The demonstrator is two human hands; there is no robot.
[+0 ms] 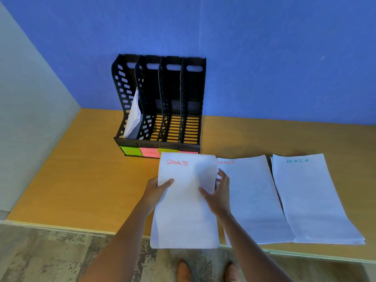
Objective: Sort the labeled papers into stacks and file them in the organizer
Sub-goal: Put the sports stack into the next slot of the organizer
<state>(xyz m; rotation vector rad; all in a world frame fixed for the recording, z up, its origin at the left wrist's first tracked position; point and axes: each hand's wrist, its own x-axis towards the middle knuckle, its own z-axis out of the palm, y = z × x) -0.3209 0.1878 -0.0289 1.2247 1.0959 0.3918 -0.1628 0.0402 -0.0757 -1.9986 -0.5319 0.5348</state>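
From the head camera, the SPORTS stack (185,200) sits at 6 o'clock, gripped by the left hand (155,190) on its left edge and the right hand (218,194) on its right. At 3 o'clock lie the FINANCE stack (250,198) and ADMIN stack (309,198). At 12 o'clock, the 4-slot organizer (160,102) holds papers (133,117) in slot 1, labelled HR.

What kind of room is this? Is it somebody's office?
Probably an office desk. A black file organizer stands against a blue partition wall, and labeled paper stacks like SPORTS and ADMIN lie on the wooden desktop.
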